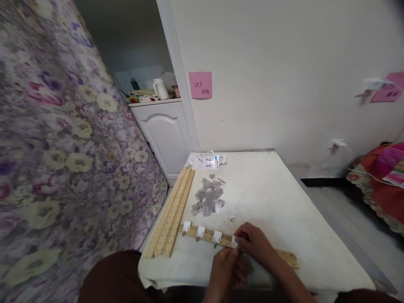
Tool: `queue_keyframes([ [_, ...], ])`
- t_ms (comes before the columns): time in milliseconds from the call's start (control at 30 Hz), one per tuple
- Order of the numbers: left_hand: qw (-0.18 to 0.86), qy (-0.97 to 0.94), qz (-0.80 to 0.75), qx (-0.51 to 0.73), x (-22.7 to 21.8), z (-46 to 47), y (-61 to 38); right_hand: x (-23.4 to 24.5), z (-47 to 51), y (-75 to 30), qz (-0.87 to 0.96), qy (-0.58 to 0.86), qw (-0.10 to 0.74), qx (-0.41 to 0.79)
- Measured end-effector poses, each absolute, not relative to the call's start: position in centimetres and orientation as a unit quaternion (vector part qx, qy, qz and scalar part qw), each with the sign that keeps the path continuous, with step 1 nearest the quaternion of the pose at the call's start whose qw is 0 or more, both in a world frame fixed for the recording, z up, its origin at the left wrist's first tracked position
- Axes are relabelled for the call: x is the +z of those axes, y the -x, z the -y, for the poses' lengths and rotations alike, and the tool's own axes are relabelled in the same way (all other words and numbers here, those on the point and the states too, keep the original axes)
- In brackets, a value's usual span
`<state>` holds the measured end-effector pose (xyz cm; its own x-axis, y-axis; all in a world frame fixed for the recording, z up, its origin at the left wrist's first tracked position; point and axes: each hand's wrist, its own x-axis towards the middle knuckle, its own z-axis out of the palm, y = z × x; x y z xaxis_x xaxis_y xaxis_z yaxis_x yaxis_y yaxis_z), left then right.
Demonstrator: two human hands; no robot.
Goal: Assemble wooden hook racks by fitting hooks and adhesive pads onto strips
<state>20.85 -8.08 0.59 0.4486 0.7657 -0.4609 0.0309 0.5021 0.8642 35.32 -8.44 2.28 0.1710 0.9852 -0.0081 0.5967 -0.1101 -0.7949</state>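
A long wooden strip with holes (210,236) lies across the near part of the table, its right end (288,257) showing beyond my forearm. Three white hooks (200,231) with metal ends sit along its left half. Farther right on the strip is another white hook (234,241), pinched between the fingers of my right hand (255,243). My left hand (224,267) is closed, its thumb and finger meeting at that hook's lower end; the other fingers curl below the strip. Just beyond my hands lies a loose metal hook (232,221).
Several perforated wooden strips (170,214) lie side by side along the table's left edge. Small clear packets (208,198) are heaped mid-table, with a blister package (203,162) at the back. A floral curtain (78,147) hangs left; a wall (268,84) stands behind.
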Motion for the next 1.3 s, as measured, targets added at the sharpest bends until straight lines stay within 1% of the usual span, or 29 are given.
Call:
queue_keyframes([
  [367, 0.736, -0.436, -0.45, 0.257, 0.37, 8.08, -20.79, 1.77, 8.55, -35.15, 0.577, 0.694, 0.331, 0.275],
  [767, 0.723, -0.441, -0.47, 0.249, 0.23, 8.07, -20.91, 1.76, 8.52, -34.92, 0.579, 0.69, 0.333, 0.278],
  [1300, 0.725, -0.446, -0.466, 0.244, 0.07, 8.01, -20.89, 2.36, 8.09, -34.66, 0.552, 0.735, 0.277, 0.281],
])
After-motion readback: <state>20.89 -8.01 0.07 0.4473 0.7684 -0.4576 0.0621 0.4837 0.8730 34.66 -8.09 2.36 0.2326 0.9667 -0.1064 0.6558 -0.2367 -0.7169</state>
